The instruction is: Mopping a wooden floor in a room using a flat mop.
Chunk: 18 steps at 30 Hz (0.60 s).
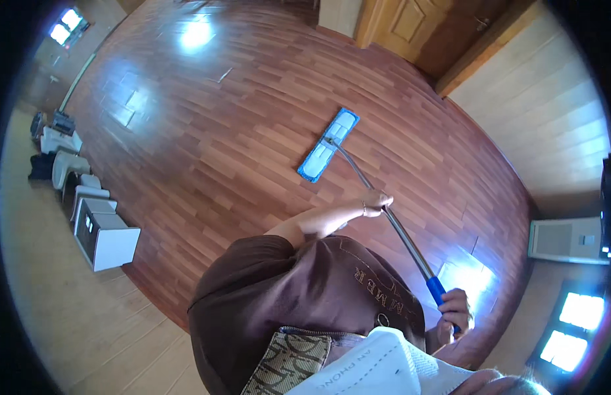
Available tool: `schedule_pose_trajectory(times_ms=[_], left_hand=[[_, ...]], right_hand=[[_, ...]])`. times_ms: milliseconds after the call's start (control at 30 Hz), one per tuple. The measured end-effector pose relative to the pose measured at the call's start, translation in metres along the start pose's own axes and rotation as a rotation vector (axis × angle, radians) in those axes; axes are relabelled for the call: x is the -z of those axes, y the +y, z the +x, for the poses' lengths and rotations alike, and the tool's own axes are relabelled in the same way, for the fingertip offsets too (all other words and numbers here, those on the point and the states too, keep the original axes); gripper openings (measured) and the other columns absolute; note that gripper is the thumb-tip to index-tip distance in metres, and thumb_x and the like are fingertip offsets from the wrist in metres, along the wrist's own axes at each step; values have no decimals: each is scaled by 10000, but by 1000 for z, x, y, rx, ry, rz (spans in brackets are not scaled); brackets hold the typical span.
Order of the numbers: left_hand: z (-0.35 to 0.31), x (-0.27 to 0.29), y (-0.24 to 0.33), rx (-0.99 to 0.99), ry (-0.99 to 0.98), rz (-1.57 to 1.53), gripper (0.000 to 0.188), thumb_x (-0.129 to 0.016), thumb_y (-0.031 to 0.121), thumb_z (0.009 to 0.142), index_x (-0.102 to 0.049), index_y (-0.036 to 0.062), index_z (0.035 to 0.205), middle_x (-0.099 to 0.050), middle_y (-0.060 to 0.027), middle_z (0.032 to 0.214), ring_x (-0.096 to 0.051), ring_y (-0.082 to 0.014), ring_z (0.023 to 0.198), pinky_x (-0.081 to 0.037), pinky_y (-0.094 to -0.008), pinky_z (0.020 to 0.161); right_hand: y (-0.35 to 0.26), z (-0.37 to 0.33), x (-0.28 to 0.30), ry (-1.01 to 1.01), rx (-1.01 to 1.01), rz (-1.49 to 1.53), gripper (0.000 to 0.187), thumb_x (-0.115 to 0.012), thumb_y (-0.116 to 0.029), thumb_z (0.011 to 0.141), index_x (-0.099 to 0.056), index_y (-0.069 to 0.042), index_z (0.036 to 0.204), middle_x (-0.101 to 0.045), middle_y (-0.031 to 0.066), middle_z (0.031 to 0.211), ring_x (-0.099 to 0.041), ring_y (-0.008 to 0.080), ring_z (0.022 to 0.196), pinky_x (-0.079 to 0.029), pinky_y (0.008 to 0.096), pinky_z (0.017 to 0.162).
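Observation:
A flat mop [328,145] with a blue-fringed pad and a pale top plate lies on the wood-patterned floor ahead of me. From its middle a metal pole runs back toward my right side and ends in a blue grip [436,289]. My left hand [378,200] is closed round the middle of the pole, with a thin bracelet at the wrist. My right hand [455,311] wraps the blue grip near the pole's end. Part of the grip is hidden under those fingers.
Along the left wall stand a white cabinet [118,247] and several white, appliance-like things [70,168]. A wooden door [427,29] is at the far right. A white cabinet-like unit [563,240] stands by the right wall. Window light glares on the floor [253,131].

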<state>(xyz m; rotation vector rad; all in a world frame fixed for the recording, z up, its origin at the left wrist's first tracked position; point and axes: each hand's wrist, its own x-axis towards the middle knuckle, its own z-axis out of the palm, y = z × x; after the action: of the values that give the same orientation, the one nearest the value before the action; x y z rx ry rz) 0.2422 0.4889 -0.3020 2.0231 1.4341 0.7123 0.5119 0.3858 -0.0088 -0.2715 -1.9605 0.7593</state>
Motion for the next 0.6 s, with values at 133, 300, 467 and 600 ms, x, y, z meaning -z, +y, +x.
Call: schedule_pose_trajectory(times_ms=[133, 300, 467, 600], left_hand=[[-20, 33, -44, 157, 162, -17, 89, -583, 91, 760, -508, 100, 806, -574, -129, 715, -578, -354, 706, -414, -467, 599], [-50, 73, -121, 424, 244, 14, 89, -554, 157, 797, -575, 116, 873, -639, -169, 856, -616, -389, 847, -467, -489, 670], [-114, 96, -180, 276, 607, -140, 69, -504, 9, 753, -455, 55, 768, -484, -151, 676, -408, -306, 652, -358, -411, 607], [-203, 106, -207, 552, 634, -143, 91, -495, 14, 724, -440, 85, 709, -435, -70, 664, -432, -197, 682, -347, -357, 607]], right_hand=[[41, 30, -31, -14, -65, 205, 258, -694, -307, 811, -586, -78, 759, -600, 70, 664, -614, 262, 658, -450, 386, 631], [100, 85, -60, -329, -5, 432, 157, -734, -178, 720, -649, -73, 799, -652, 83, 756, -656, 301, 798, -449, 429, 734], [139, 119, -111, -557, -69, 584, 142, -754, -104, 661, -638, -71, 737, -669, 79, 792, -657, 302, 863, -465, 452, 816], [150, 119, -159, -694, -91, 703, 154, -753, -125, 745, -615, -56, 750, -659, 79, 813, -633, 301, 935, -446, 459, 881]])
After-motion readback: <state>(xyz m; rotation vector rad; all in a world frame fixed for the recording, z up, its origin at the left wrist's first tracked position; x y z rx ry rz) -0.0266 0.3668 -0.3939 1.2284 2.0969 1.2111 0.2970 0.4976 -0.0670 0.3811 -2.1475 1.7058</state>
